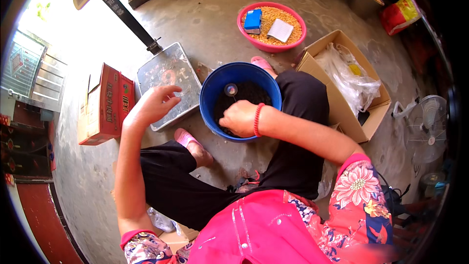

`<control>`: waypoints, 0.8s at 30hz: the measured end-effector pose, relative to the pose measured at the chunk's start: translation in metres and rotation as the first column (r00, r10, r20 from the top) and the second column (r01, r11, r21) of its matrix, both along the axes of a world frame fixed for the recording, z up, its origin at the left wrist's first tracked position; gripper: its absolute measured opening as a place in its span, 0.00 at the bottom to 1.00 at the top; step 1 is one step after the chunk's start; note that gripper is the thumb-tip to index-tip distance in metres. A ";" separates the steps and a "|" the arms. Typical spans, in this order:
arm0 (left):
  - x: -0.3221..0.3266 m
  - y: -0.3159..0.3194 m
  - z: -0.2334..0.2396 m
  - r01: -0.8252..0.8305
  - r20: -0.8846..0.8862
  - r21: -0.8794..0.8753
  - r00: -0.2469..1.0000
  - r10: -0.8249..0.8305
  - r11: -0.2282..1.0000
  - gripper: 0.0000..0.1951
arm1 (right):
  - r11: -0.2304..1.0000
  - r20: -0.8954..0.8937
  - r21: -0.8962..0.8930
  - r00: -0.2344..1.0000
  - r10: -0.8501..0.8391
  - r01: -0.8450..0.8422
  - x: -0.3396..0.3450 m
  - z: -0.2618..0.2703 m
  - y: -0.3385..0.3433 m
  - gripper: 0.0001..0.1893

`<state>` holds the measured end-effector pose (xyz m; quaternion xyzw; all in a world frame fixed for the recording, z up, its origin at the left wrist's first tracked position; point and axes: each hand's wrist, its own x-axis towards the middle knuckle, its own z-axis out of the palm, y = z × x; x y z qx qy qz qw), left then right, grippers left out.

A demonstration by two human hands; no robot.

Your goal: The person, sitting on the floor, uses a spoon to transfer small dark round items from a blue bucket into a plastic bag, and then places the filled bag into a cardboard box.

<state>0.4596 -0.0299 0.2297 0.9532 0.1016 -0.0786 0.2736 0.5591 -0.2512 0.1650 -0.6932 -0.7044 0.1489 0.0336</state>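
A blue plastic bucket [205, 104] stands on the floor between my knees, with dark, grainy material [254, 93] inside. My right hand [240, 118], a red beaded band at its wrist, reaches into the bucket; its fingers are curled at the handle of a small round metal ladle or strainer [231, 89]. The fingertips are partly hidden, but the thin handle runs into them. Over the near side of a platform scale [183, 91] my left hand [157, 103] is raised, fingers loosely bent and apart, holding nothing.
Beyond the bucket is a pink basin [271, 48] of yellow kernels, bearing a blue box [253, 21] and a notepad [281, 30]. An open cardboard box [381, 113] with clear plastic bags [351, 80] stands right, near a fan [428, 128]. A red carton [110, 110] stands left.
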 end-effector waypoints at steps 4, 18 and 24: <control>0.014 0.018 -0.052 0.119 -0.228 0.089 0.969 -0.096 0.989 0.16 | 1.000 0.030 0.016 0.999 0.019 -0.019 0.031 0.002 0.040 0.08; 0.082 -0.070 -0.037 0.434 -0.254 0.032 0.875 -0.412 0.901 0.18 | 0.916 -0.040 -0.311 0.967 0.252 -0.252 -0.016 0.006 0.045 0.13; 0.087 -0.086 -0.044 0.527 -0.252 -0.019 0.820 -0.514 0.850 0.17 | 0.882 -0.007 -0.304 0.926 0.377 -0.361 -0.026 -0.005 0.041 0.15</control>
